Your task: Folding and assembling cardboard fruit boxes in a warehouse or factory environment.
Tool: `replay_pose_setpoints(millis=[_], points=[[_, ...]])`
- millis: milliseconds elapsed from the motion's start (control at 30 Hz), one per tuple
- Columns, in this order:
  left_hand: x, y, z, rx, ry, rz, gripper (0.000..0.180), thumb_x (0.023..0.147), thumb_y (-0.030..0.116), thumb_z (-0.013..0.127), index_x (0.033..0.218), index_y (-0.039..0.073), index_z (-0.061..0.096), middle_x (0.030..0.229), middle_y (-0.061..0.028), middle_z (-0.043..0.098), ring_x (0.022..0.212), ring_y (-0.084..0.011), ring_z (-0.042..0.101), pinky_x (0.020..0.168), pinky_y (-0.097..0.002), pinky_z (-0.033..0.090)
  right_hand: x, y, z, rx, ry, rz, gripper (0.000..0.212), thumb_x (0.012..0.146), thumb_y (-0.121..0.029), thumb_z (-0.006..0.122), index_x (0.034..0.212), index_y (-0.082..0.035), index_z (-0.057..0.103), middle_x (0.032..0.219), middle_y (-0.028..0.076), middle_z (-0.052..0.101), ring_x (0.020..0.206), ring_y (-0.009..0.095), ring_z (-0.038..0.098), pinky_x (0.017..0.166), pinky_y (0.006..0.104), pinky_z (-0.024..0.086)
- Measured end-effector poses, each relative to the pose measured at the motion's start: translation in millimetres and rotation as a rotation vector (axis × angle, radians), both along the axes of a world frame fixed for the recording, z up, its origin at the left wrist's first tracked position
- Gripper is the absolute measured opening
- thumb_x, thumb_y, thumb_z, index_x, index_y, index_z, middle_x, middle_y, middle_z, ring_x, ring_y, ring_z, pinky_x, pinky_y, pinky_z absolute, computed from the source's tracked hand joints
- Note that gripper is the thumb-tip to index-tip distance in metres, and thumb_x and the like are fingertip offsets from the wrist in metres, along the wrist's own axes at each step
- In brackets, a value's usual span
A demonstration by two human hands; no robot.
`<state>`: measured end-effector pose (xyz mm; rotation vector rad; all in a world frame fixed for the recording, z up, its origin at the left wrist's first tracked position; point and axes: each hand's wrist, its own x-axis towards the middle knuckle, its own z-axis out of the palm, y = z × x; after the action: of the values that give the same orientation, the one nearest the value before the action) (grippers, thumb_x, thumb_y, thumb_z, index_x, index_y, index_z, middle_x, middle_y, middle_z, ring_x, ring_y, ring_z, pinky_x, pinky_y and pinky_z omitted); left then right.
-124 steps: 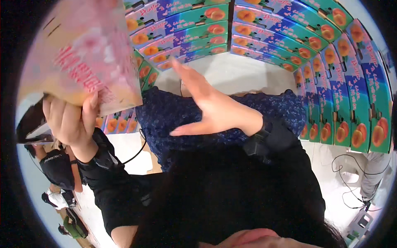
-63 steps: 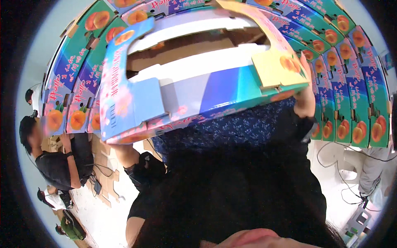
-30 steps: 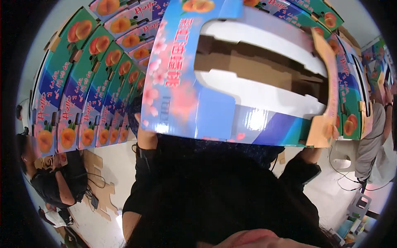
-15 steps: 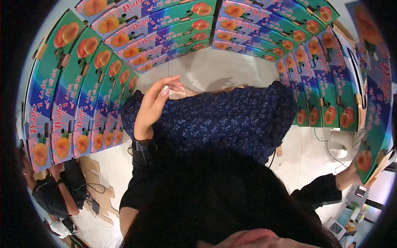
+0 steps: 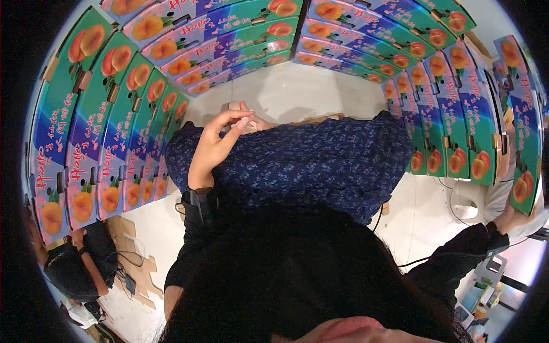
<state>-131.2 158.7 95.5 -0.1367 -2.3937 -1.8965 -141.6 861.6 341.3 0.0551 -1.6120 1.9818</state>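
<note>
At the far right my right hand (image 5: 513, 220) grips the lower end of a flat fruit carton (image 5: 523, 131), printed green, blue and pink with peaches. The fingers behind the carton are partly hidden. My left hand (image 5: 216, 146) hovers over my lap on the left side, its fingers loosely bent and the thumb a little apart from them. Nothing shows in that hand. Beneath it lies a dark blue floral skirt (image 5: 303, 160). The nearest cartons to the left hand stand in the left stack (image 5: 123, 128).
More peach cartons form two far stacks, one at left (image 5: 217, 51) and one at right (image 5: 366, 46), plus a right stack (image 5: 452, 108). A person (image 5: 86, 263) in dark clothes is at the lower left beside cardboard pieces (image 5: 146, 283). Cables cross the pale floor (image 5: 400, 214).
My right arm has stretched farther out to the right, and its carton has moved away from me. My left hand has shifted slightly, with its fingers more bent.
</note>
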Motion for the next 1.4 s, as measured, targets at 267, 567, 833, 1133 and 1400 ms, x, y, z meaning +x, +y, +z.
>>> replay_pose_setpoints(millis=[267,567,833,1133,1400], points=[[-2,-5,-20,0.038,-0.036,0.104,0.018,0.087,0.011,0.055,0.101,0.001,0.062,0.092,-0.0054,0.064,0.085,-0.0118,0.056,0.080,-0.0252,0.043,-31,-53,-40,0.470,-0.066,-0.139,0.046,0.081,-0.007,0.051,0.125,0.003,0.044,0.117,0.008,0.050,0.104,0.018,0.051,0.093,0.0300,0.039],[-7,1,-18,0.017,-0.080,0.097,0.018,0.087,0.011,0.055,0.101,0.001,0.061,0.093,-0.0053,0.063,0.086,-0.0116,0.056,0.081,-0.0250,0.042,-30,-170,-32,1.015,0.170,-0.244,0.049,0.072,-0.002,0.057,0.119,0.008,0.049,0.118,0.016,0.053,0.106,0.025,0.054,0.087,0.0343,0.048],[-7,-4,-25,0.049,-0.080,0.106,0.018,0.087,0.011,0.056,0.101,0.001,0.061,0.093,-0.0055,0.064,0.085,-0.0112,0.057,0.079,-0.0242,0.043,-20,-77,-41,0.679,-0.083,-0.328,0.044,0.076,-0.008,0.051,0.117,0.008,0.050,0.121,0.018,0.050,0.110,0.029,0.050,0.091,0.0388,0.044],[-8,-6,-27,0.031,-0.104,0.094,0.018,0.087,0.011,0.056,0.102,0.002,0.061,0.091,-0.0053,0.063,0.084,-0.0111,0.057,0.078,-0.0242,0.043,-30,-72,-33,0.113,-0.135,-0.426,0.046,0.081,-0.016,0.044,0.120,0.008,0.047,0.123,0.022,0.048,0.111,0.034,0.050,0.092,0.0468,0.045],[-6,-5,-26,0.033,-0.090,0.068,0.017,0.087,0.010,0.056,0.101,0.001,0.061,0.090,-0.0054,0.063,0.083,-0.0115,0.058,0.078,-0.0241,0.044,-37,-138,-33,0.006,-0.129,-0.490,0.060,0.083,-0.028,0.031,0.128,0.013,0.034,0.129,0.027,0.040,0.121,0.041,0.038,0.101,0.0486,0.034]])
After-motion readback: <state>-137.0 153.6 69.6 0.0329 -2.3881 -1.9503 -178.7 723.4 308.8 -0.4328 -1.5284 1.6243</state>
